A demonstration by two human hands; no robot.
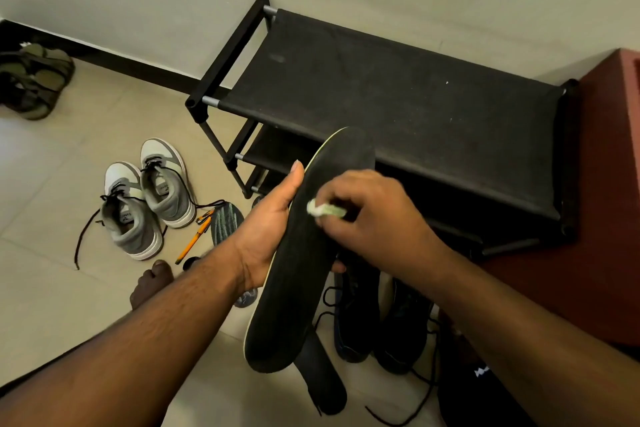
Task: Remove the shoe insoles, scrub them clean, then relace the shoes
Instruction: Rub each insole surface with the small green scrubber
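Note:
My left hand (268, 236) grips a long black insole (301, 274) from its left edge and holds it up at an angle, toe end away from me. My right hand (370, 218) pinches a small pale green and white cleaning pad (323, 210) and presses it on the insole's upper half. A second black insole (323, 381) lies on the floor below. A pair of dark shoes (381, 315) with loose black laces stands under my right forearm. A grey and white pair of sneakers (149, 198) with loosened laces sits on the tiles to the left.
A black fabric shoe rack (398, 94) stands against the wall. A patterned insole (227, 222), an orange pen (194, 239) and my bare foot (152, 282) are on the tiled floor. Olive sandals (33, 80) lie far left. A red-brown cabinet (609, 184) is at the right.

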